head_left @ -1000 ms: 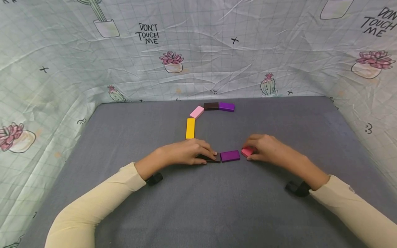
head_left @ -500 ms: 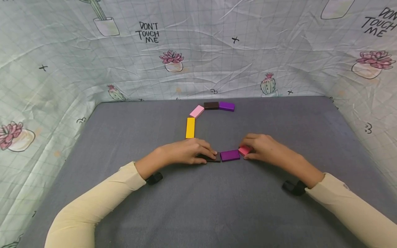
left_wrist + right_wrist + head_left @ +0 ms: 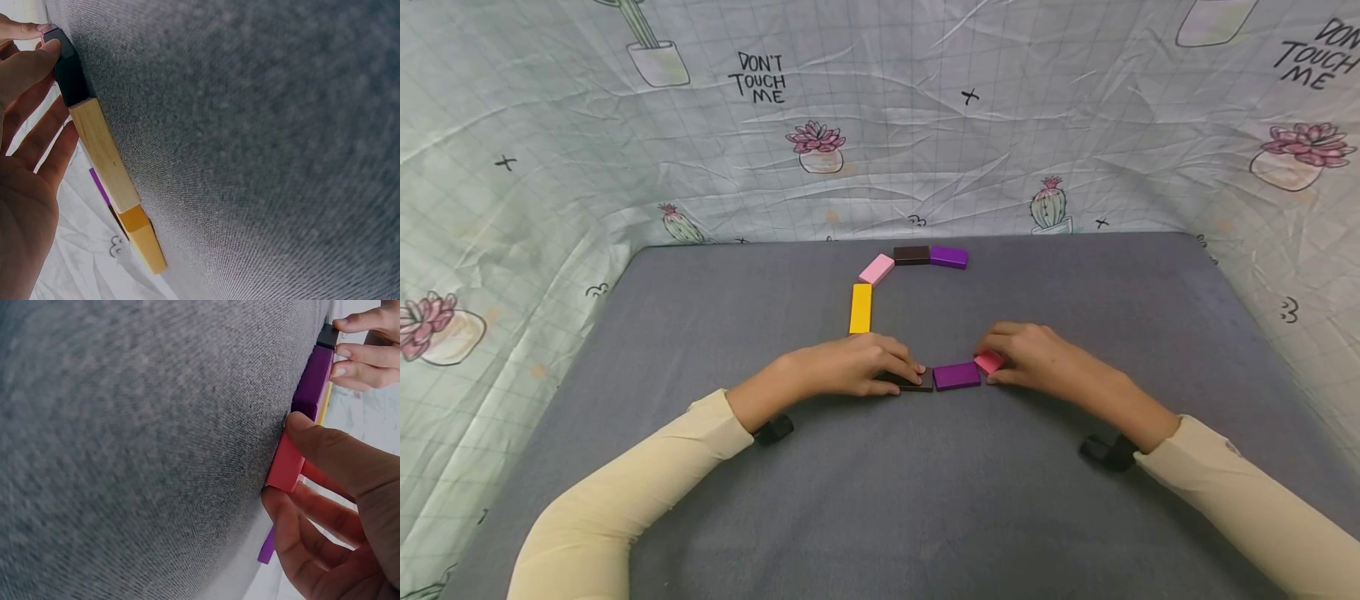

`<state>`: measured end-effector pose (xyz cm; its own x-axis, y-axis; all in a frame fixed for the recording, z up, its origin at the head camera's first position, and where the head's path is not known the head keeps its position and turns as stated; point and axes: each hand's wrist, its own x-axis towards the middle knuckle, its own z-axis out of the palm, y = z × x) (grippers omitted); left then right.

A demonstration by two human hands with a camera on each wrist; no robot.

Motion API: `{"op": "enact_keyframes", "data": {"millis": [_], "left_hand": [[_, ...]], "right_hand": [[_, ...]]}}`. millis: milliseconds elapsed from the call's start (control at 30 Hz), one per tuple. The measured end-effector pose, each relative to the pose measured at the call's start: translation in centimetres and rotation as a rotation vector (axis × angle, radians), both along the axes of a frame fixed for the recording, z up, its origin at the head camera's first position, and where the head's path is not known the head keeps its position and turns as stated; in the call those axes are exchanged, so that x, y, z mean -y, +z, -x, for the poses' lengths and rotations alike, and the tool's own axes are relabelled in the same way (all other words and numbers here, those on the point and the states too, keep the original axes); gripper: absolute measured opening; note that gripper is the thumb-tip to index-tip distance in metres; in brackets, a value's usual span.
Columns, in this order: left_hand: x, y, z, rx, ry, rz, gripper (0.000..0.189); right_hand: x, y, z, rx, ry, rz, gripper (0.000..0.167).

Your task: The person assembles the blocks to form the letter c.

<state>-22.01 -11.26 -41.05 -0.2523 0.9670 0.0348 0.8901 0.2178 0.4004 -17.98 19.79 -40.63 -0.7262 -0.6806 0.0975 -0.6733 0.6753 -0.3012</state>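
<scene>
In the head view my left hand (image 3: 857, 367) holds a black block (image 3: 919, 382) flat on the table, thumb on its near side and fingertips over it. Right of it lies a purple block (image 3: 957, 377), end to end with the black one. My right hand (image 3: 1041, 358) pinches a red-pink block (image 3: 988, 362) by its edges; its left corner meets the purple block's right end, at an angle. The left wrist view shows a plain wood-coloured block (image 3: 106, 153) beyond the black one, mostly hidden under my left hand from above.
The row curves on at the back: a yellow block (image 3: 861, 308), a light pink block (image 3: 876, 269), a second black block (image 3: 912, 256) and a second purple block (image 3: 949, 257). A printed cloth (image 3: 887, 150) rises behind the grey-covered table (image 3: 880, 500).
My right hand has moved left with the red-pink block, closing the gap to the purple block and turning it slightly. My left hand has stayed on the black block.
</scene>
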Motion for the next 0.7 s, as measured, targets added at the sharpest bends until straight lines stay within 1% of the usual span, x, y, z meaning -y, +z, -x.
{"op": "enact_keyframes", "data": {"millis": [100,267,367,533,700], "left_hand": [[0.04,0.00,0.01,-0.001,0.000,-0.003,0.027],[0.05,0.01,-0.01,0.010,0.004,0.003,0.027],[0.05,-0.06,0.04,0.013,0.007,0.005,0.027],[0.04,-0.13,0.08,0.011,0.004,0.001,0.027],[0.06,-0.05,0.02,0.011,0.003,-0.001,0.027]], "right_hand": [[0.06,0.01,-0.05,0.008,-0.009,-0.009,0.036],[0.15,-0.21,-0.19,-0.021,-0.012,-0.033,0.039],[0.22,-0.22,-0.26,-0.037,-0.023,-0.040,0.037],[0.24,-0.20,-0.37,-0.033,-0.046,-0.044,0.035],[0.24,-0.24,-0.33,-0.034,-0.049,-0.041,0.033]]}}
